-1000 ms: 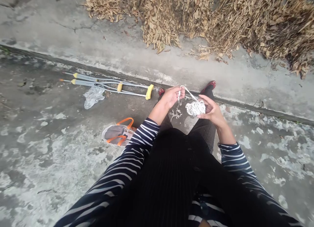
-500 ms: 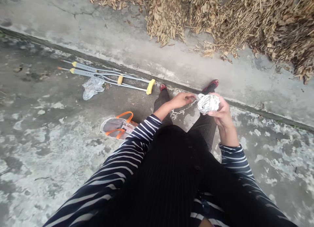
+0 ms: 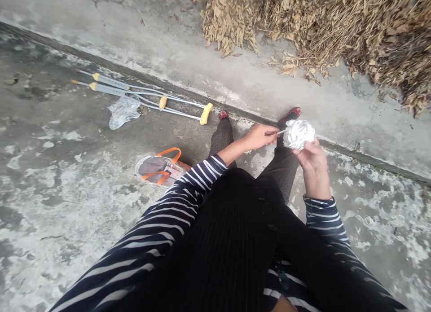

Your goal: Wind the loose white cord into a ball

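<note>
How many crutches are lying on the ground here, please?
2. An upper crutch and a lower crutch lie overlapping on the concrete ground, left of the red shoe.

Nothing legible, seemingly: no text, labels, numbers or signs readable.

Head-worn view, facing forward and down, over the chest (image 3: 232, 231), close above left hand (image 3: 260, 137) and right hand (image 3: 311, 158)

We wore a black ribbed cardigan (image 3: 229, 240) with dark buttons (image 3: 272, 227) over a navy shirt (image 3: 161, 217) with white stripes along its long sleeves, plus dark speckled knit trousers (image 3: 284, 173) and red shoes (image 3: 290, 116).
</note>
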`<state>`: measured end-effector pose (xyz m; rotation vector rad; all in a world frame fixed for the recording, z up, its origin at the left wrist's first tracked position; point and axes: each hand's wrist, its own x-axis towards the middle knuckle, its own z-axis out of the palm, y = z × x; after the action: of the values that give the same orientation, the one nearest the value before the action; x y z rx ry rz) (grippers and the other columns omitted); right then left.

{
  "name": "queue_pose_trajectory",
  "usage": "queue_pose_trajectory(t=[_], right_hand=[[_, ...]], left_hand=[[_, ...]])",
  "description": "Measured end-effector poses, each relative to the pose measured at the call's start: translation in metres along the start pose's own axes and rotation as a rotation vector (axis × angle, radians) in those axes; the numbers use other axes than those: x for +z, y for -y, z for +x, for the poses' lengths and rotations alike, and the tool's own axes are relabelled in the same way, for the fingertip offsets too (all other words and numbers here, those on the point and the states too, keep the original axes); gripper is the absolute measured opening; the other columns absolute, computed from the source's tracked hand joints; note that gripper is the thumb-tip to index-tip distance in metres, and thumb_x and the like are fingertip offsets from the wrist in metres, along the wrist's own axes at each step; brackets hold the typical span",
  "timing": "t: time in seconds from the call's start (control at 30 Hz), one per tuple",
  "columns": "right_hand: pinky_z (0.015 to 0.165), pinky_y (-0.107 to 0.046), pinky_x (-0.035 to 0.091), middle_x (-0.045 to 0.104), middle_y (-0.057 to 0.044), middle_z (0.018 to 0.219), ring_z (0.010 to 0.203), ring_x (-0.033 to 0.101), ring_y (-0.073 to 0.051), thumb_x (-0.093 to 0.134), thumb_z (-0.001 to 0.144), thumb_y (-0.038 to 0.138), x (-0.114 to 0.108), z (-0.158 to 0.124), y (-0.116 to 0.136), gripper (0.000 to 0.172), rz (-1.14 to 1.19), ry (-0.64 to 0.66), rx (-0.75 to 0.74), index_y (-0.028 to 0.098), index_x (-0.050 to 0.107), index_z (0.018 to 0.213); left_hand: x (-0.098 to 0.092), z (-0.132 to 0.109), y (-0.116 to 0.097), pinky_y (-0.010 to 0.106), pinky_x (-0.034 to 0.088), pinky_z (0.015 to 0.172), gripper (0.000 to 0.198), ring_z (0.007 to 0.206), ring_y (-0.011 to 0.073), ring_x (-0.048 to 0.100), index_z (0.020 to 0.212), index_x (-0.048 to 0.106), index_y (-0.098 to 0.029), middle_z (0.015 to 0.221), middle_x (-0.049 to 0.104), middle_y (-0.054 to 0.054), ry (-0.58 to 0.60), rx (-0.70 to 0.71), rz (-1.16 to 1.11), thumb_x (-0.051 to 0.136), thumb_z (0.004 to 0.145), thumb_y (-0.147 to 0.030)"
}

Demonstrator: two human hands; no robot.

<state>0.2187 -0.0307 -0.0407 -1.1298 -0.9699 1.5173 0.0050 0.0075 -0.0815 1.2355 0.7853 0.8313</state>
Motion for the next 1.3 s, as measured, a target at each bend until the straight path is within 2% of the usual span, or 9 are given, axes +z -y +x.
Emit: queue_pose_trajectory(t=[0.2,0.53,0.63,0.7,0.8,0.93,1.0,1.13,1.3], right_hand=[[0.057,-0.025,0.058,0.071,-0.004,0.109,0.081,0.065,-0.015,0.091,0.061,0.047,-0.013,0.006,0.016,0.067,-0.011,-0.075,-0.075,0.027,0.066,0.121],[0.05,-0.023,0.049,0.067,-0.004,0.102,0.071,0.057,-0.012,0.095,0.055,0.045,0.012,0.015,0.032,0.076,-0.076,-0.197,-0.167,0.027,0.067,0.124],[0.05,-0.025,0.049,0.066,-0.005,0.107,0.072,0.057,-0.013,0.094,0.058,0.052,0.015,0.014,0.036,0.075,-0.056,-0.11,-0.183,0.028,0.068,0.123],[0.052,-0.028,0.051,0.067,-0.006,0.11,0.073,0.058,-0.014,0.092,0.06,0.056,0.018,0.012,0.038,0.073,-0.085,-0.056,-0.187,0.028,0.068,0.122],[0.053,-0.03,0.053,0.069,-0.006,0.107,0.072,0.06,-0.015,0.094,0.06,0.053,0.025,0.011,0.036,0.071,-0.122,-0.047,-0.18,0.026,0.068,0.12],[0.051,-0.027,0.054,0.072,-0.005,0.102,0.071,0.063,-0.015,0.097,0.056,0.045,0.041,0.012,0.029,0.071,-0.1,-0.129,-0.133,0.022,0.069,0.117],[0.052,-0.026,0.054,0.073,-0.005,0.104,0.072,0.065,-0.015,0.098,0.054,0.043,0.049,0.012,0.027,0.071,-0.07,-0.147,-0.098,0.022,0.069,0.116],[0.05,-0.024,0.053,0.074,-0.004,0.096,0.065,0.063,-0.013,0.1,0.051,0.038,0.057,0.012,0.032,0.067,-0.006,-0.17,-0.078,0.021,0.073,0.11],[0.049,-0.023,0.055,0.075,-0.004,0.101,0.07,0.066,-0.014,0.1,0.045,0.036,0.046,0.023,0.036,0.067,0.013,-0.341,-0.158,0.019,0.074,0.104]], left_hand=[[-0.018,-0.013,0.012,0.022,0.049,0.056,0.019,0.059,0.0112,0.065,0.084,0.071,-0.011,0.071,0.071,0.006,0.105,-0.178,-0.022,0.072,0.089,-0.029],[-0.033,-0.038,0.016,0.025,0.05,0.055,0.028,0.057,0.0147,0.065,0.075,0.069,-0.012,0.07,0.072,0.01,0.296,-0.391,-0.203,0.075,0.081,-0.04],[-0.037,-0.027,0.024,0.027,0.055,0.067,0.023,0.078,0.0196,0.073,0.075,0.071,-0.012,0.09,0.077,0.014,0.217,-0.387,-0.166,0.074,0.08,-0.034],[-0.038,-0.016,0.03,0.028,0.057,0.075,0.013,0.088,0.0199,0.072,0.082,0.075,-0.013,0.099,0.077,0.012,0.037,-0.356,-0.03,0.077,0.076,-0.024],[-0.032,-0.003,0.027,0.028,0.057,0.081,0.025,0.092,0.0184,0.07,0.099,0.076,-0.016,0.112,0.075,0.009,-0.278,-0.189,0.111,0.076,0.074,-0.013],[-0.006,0.004,0.005,0.03,0.059,0.083,0.048,0.111,0.0229,0.068,0.126,0.071,-0.021,0.132,0.07,0.01,-0.263,0.021,-0.065,0.074,0.079,-0.014],[0.01,0.005,-0.005,0.028,0.059,0.083,0.047,0.112,0.0232,0.069,0.123,0.071,-0.02,0.126,0.073,0.009,-0.219,0.058,-0.137,0.076,0.077,-0.012],[0.03,0.005,-0.008,0.022,0.056,0.066,0.008,0.071,0.0122,0.069,0.087,0.071,-0.011,0.08,0.074,0.004,-0.181,-0.027,-0.141,0.073,0.084,-0.018],[0.018,-0.015,0.0,0.018,0.049,0.051,0.022,0.052,0.0072,0.061,0.082,0.068,-0.01,0.067,0.068,0.002,-0.03,-0.14,-0.128,0.068,0.093,-0.029]])
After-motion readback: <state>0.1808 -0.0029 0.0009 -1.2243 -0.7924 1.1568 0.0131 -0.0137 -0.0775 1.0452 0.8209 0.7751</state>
